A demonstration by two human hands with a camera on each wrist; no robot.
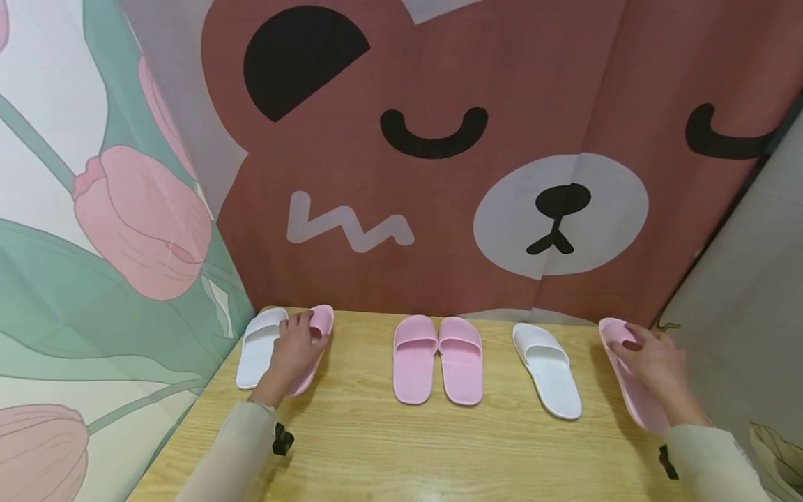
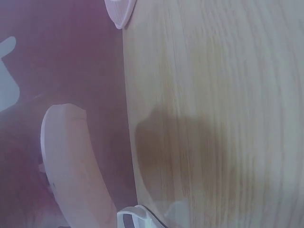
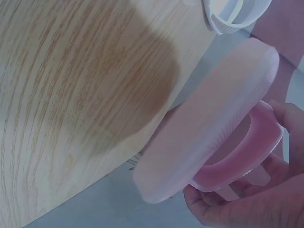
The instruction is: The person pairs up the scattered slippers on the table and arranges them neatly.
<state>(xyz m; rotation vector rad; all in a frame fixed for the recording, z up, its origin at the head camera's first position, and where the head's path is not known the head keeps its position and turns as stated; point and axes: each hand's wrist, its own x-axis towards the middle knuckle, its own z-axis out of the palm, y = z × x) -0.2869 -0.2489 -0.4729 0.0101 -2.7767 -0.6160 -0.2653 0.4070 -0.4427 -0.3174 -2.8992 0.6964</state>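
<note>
My left hand (image 1: 297, 352) grips a pink slipper (image 1: 323, 319) by its strap, tilted and raised off the wooden surface, over a shadow. A white slipper (image 1: 251, 359) lies just left of it. In the left wrist view the held pink slipper (image 2: 73, 166) shows its pale sole; that hand is hardly visible there. At the right end, my right hand (image 1: 659, 366) holds another pink slipper (image 1: 633, 394). The right wrist view has this hand (image 3: 261, 204) with thumb and fingers around the strap of the slipper (image 3: 204, 123), which is lifted. A single white slipper (image 1: 558, 383) lies left of it.
Two pink slippers (image 1: 413, 373) lie side by side mid-surface on the wooden top (image 1: 376, 453). A bear-printed curtain (image 1: 439, 188) hangs behind its far edge. A tulip-printed cloth (image 1: 125, 335) borders the left side, a pale cloth (image 1: 746, 279) the right.
</note>
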